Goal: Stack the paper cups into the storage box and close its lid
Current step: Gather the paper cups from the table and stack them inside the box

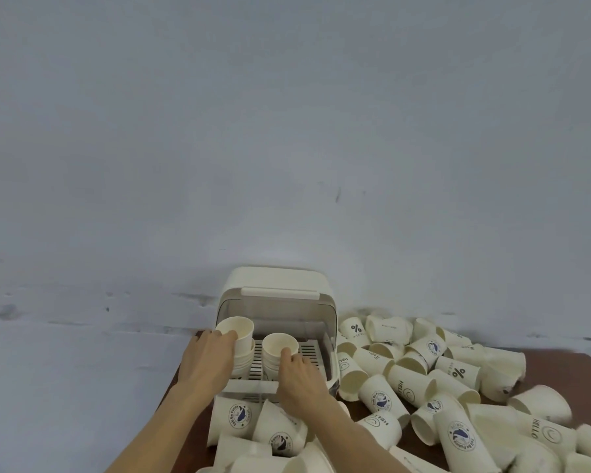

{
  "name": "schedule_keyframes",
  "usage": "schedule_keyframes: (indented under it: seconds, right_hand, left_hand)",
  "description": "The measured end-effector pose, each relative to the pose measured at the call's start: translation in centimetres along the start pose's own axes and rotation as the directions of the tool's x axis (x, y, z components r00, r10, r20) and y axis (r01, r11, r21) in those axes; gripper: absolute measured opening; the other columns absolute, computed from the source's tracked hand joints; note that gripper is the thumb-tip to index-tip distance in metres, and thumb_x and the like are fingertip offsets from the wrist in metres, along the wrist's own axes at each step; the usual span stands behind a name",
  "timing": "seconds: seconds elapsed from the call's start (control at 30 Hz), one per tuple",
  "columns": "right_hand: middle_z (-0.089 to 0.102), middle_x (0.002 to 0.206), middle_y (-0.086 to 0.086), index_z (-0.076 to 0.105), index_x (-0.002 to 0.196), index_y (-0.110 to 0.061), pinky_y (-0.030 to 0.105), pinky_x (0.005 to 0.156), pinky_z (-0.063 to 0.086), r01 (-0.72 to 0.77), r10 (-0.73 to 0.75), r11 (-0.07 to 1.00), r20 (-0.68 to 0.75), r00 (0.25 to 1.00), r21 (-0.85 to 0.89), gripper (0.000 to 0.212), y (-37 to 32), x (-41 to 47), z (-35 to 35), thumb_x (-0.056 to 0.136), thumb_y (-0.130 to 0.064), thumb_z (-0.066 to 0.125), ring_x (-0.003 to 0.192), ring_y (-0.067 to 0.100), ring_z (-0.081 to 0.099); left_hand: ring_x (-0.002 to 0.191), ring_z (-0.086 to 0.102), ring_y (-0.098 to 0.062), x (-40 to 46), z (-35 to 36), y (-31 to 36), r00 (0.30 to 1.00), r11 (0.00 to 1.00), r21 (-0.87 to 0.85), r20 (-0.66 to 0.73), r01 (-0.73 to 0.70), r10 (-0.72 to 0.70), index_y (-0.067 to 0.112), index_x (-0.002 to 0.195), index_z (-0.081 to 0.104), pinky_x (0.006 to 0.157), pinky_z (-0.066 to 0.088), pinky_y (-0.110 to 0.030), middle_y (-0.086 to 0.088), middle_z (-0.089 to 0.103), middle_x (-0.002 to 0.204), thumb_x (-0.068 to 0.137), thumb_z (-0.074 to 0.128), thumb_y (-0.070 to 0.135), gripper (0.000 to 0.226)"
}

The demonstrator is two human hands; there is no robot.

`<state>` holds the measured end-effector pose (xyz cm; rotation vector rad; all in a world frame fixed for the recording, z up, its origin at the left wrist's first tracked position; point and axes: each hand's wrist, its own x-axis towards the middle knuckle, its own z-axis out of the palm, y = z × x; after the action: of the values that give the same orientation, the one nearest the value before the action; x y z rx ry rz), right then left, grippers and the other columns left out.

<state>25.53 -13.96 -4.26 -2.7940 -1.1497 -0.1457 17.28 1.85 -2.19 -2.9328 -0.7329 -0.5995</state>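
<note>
Stacks steadied upright in box (333,365), lid raised for access: left hand (207,356) curled round left stack (241,346), right hand (299,377) pinching right stack (277,353). Loose cups (458,397) strewn over desk (560,363), 3 to 6 o'clock.

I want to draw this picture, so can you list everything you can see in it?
storage box: one, cream, at the back of the table against the wall, lid raised
cup stacks: two, cream, upright on the slotted rack inside the box; left stack, right stack
loose cups: too many to count, cream, some with blue whale prints, "%" or "HELLO", lying in a pile right of and in front of the box
table: one, dark brown, under everything
wall: pale grey, behind
left hand: grip on the left stack's top cup
right hand: grip on the right stack's top cup
</note>
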Motion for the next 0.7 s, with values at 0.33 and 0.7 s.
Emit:
schedule_keyframes:
  seconds: [0.33, 0.7]
  right_hand:
    - [0.055, 0.122, 0.014, 0.034, 0.130, -0.007, 0.039, 0.093, 0.043, -0.002, 0.004, 0.999, -0.058, 0.998, 0.046, 0.053, 0.3, -0.1, 0.6, 0.088, -0.024, 0.062, 0.109, 0.030, 0.051]
    - [0.051, 0.127, 0.017, 0.022, 0.143, -0.003, 0.040, 0.098, 0.040, -0.009, 0.009, 1.000, -0.091, 0.996, 0.008, 0.080, 0.3, -0.4, 1.0, 0.087, -0.038, 0.067, 0.115, 0.032, 0.049]
  left_hand:
    - [0.102, 0.056, -0.022, -0.7, 1.4, 0.8, 0.992, 0.999, 0.048, 0.125, -0.023, 0.017, 0.024, 0.114, 0.054, 0.080, 0.040, -0.032, -0.001, 0.061, 0.113, 0.096, 0.042, 0.018, 0.022]
    - [0.104, 0.056, -0.025, -1.5, 2.0, 1.5, 0.982, 0.996, -0.085, 0.187, 0.023, -0.007, 0.019, 0.135, 0.036, 0.067, 0.042, -0.034, -0.006, 0.057, 0.119, 0.089, 0.043, 0.005, 0.049]
